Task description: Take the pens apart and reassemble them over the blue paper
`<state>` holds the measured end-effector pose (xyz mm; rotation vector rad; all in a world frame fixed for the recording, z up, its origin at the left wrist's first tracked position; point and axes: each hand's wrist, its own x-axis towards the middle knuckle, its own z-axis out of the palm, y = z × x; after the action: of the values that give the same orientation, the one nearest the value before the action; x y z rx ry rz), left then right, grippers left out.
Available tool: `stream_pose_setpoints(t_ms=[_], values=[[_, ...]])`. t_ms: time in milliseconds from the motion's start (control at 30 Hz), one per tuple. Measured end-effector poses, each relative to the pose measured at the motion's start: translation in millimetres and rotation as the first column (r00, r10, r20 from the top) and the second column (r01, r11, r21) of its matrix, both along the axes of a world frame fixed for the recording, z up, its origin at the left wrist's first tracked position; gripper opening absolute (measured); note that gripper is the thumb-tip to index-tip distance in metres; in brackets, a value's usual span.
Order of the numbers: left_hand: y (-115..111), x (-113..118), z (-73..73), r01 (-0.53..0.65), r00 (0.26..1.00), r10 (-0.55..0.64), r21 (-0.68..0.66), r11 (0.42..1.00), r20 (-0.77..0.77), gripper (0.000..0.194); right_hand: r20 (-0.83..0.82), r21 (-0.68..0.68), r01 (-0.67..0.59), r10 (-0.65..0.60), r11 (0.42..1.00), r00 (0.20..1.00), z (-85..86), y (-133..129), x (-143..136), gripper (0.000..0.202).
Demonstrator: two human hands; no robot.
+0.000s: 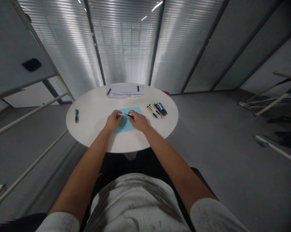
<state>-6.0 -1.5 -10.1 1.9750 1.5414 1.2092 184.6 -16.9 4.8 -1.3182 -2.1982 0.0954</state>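
A light blue sheet (126, 127) lies on the white round table (92, 129) in front of me. Over its right part, my right hand (138, 121) pinches a dark pen (129, 116), whose tip points left. My left hand (114, 121) is above the sheet's left part with its fingers curled together. Something small and dark shows between those fingers, too small to name. A narrow gap separates the two hands.
Several pens (157, 110) lie in a group at the right of the table. A green marker (76, 116) lies at the left, and a stack of papers (125, 91) at the back. Metal-framed racks stand on both sides.
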Motion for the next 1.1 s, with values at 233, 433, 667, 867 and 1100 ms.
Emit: stream_pose_setpoints(t_ms=[233,433,667,867,1100], values=[[-3.6,9.3,9.2,0.093,0.907,-0.035,-0.118,0.989,0.421,0.026,-0.002,0.019,-0.056,0.056,0.998,0.998,-0.3,-0.6,0.9,0.031],[-8.0,11.6,14.7,0.213,0.842,-0.087,-0.179,0.96,0.532,0.029,0.005,0.001,-0.114,0.114,0.993,0.993,0.0,0.0,1.6,0.033],[-10.6,12.9,15.6,0.235,0.83,-0.101,-0.18,0.955,0.549,0.026,0.008,-0.01,-0.134,0.134,0.991,0.991,0.8,-0.6,1.4,0.032],[-12.6,12.7,17.2,0.218,0.848,-0.092,-0.186,0.958,0.521,0.024,0.028,-0.014,-0.106,0.106,0.994,0.994,2.5,-2.5,1.4,0.032],[-14.0,12.4,17.2,0.24,0.859,-0.117,-0.191,0.952,0.499,0.027,0.013,-0.021,-0.121,0.122,0.992,0.992,4.3,-4.5,0.8,0.029]])
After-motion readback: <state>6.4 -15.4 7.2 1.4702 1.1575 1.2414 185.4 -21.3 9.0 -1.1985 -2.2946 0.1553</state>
